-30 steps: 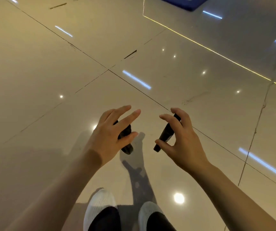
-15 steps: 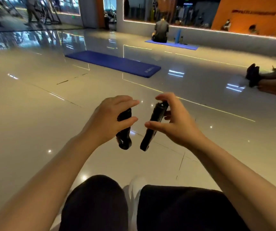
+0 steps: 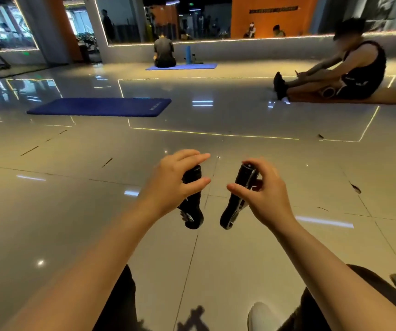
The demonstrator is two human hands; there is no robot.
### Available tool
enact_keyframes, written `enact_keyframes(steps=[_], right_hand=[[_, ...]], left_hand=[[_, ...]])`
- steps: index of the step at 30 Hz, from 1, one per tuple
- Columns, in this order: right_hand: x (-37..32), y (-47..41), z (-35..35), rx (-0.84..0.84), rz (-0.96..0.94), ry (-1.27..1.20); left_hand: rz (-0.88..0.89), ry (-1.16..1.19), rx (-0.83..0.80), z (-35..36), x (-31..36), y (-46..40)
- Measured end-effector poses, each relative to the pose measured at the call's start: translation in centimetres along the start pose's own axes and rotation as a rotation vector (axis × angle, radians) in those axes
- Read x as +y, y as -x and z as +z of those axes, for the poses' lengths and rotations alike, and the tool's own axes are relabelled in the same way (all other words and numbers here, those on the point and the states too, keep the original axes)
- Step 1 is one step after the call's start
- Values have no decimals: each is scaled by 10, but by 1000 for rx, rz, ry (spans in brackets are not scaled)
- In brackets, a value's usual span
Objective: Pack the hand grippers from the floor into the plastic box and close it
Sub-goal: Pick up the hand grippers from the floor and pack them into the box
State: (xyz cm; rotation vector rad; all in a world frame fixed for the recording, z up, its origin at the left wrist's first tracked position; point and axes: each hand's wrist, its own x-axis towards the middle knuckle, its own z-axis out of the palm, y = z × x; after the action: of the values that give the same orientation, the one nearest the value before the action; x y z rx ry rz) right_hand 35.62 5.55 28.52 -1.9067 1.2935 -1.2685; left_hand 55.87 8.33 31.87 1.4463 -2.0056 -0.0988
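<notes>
black hand grippers (image 3: 191, 199), coiled spring

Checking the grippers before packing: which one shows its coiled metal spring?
The hand gripper in the left hand; its spring shows at the bottom. The right hand's gripper shows none.

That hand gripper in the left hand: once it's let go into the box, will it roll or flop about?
The hand gripper looks rigid: its black handles keep their shape in the left hand. It probably won't roll far, since the spring coil and splayed handles break the round form. The textured handles likely resist slipping. No box shows in this view.
</notes>
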Motion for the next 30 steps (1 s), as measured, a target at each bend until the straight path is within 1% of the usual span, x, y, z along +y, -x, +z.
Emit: enact_keyframes(steps=[4, 8, 12, 15, 17, 19, 23, 25, 28, 30], right_hand=[[23, 23, -63, -14, 52, 256], [25, 49, -85, -5, 123, 282], [20, 85, -105, -86, 162, 316], [11, 94, -139, -136, 168, 439], [11, 95, -160, -99, 190, 461], [22, 104, -176, -50, 244, 442], [76, 147, -206, 45, 407, 435], [95, 155, -227, 51, 464, 504], [103, 153, -257, -7, 422, 599], [108, 146, -274, -12, 388, 612]], left_hand=[[124, 71, -73, 31, 49, -12], [180, 138, -129, 62, 73, -4], [163, 197, -216, 99, 79, 15], [217, 211, -243, 119, 99, 16], [268, 224, -248, 128, 116, 13], [282, 270, -263, 141, 127, 13], [288, 303, -346, 188, 148, 10], [317, 309, -405, 217, 170, -2], [326, 346, -464, 259, 208, -17], [308, 372, -458, 282, 224, -22]])
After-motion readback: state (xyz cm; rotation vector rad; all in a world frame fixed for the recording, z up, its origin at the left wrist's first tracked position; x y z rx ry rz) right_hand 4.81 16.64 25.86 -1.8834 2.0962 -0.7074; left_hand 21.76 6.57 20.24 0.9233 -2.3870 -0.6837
